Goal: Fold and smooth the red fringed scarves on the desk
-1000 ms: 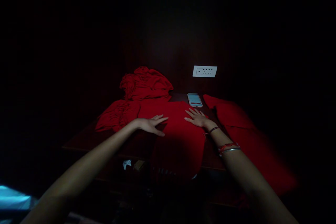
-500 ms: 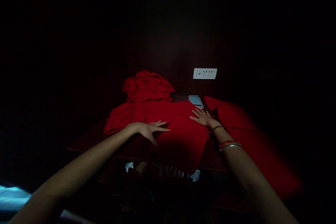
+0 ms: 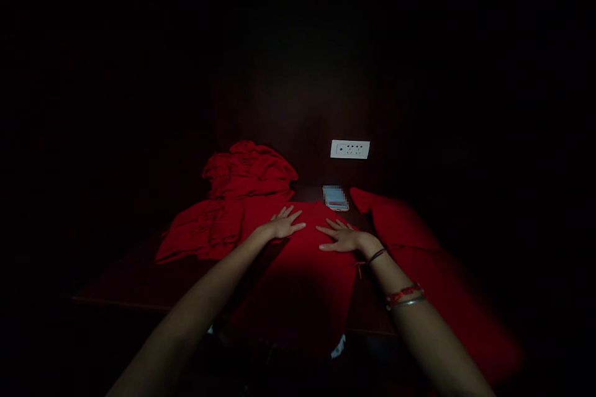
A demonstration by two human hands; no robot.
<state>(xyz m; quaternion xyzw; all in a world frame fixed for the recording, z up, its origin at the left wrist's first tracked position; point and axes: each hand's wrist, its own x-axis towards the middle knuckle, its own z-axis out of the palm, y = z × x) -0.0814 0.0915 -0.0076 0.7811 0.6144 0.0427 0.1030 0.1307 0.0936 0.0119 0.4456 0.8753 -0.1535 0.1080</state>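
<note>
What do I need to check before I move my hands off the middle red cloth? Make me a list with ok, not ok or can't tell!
1. Left hand open, not gripping the middle red cloth: ok.
2. Right hand open too, not gripping it: ok.
3. Phone out from under both hands: ok, it lies beyond them.
4. Near end of the middle red cloth up on the table: not ok, it hangs over the near edge.
5. Fringe on that end lying straight: cannot tell, too dark.
</note>
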